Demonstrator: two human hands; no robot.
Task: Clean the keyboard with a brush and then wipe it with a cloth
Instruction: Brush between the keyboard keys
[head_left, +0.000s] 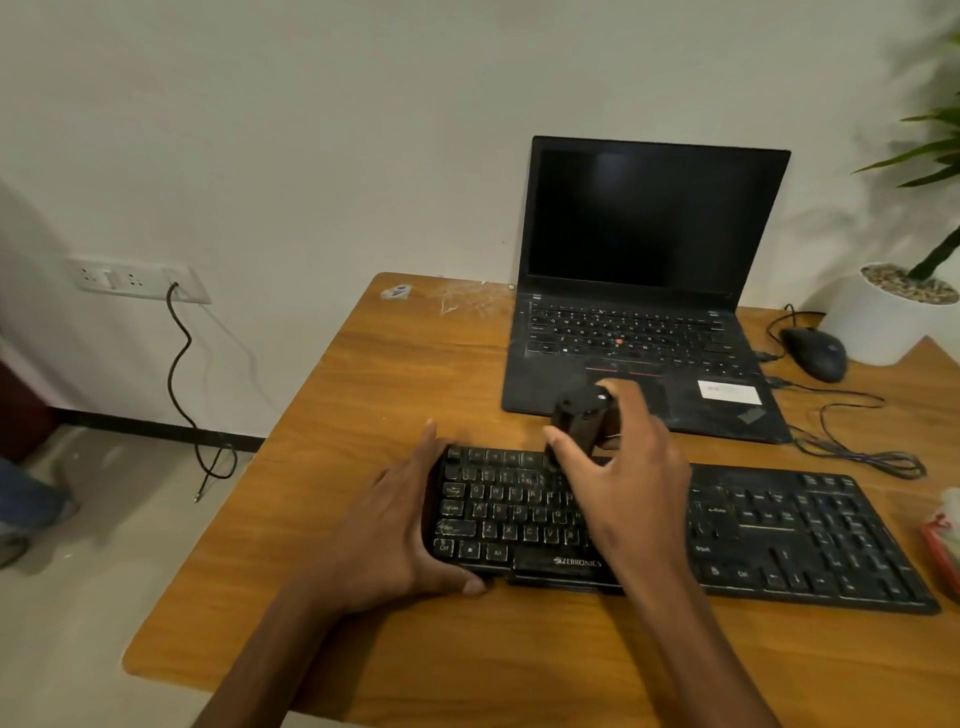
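Brush (576, 415) gripped upright in the right hand (631, 467) hovers over the keyboard's (779, 540) left-to-right top row, while the left hand (400, 535) clasps its left end.

The surface (395, 644) is a wood-grain top with rounded corners, set against a white wall. Lying directly on it: a black Zebronics keyboard (779, 535) at the front, an open black laptop (644, 332) behind it, a black wired mouse (814, 353) with its cable (852, 447), and a white plant pot (883, 317) at the right rear.
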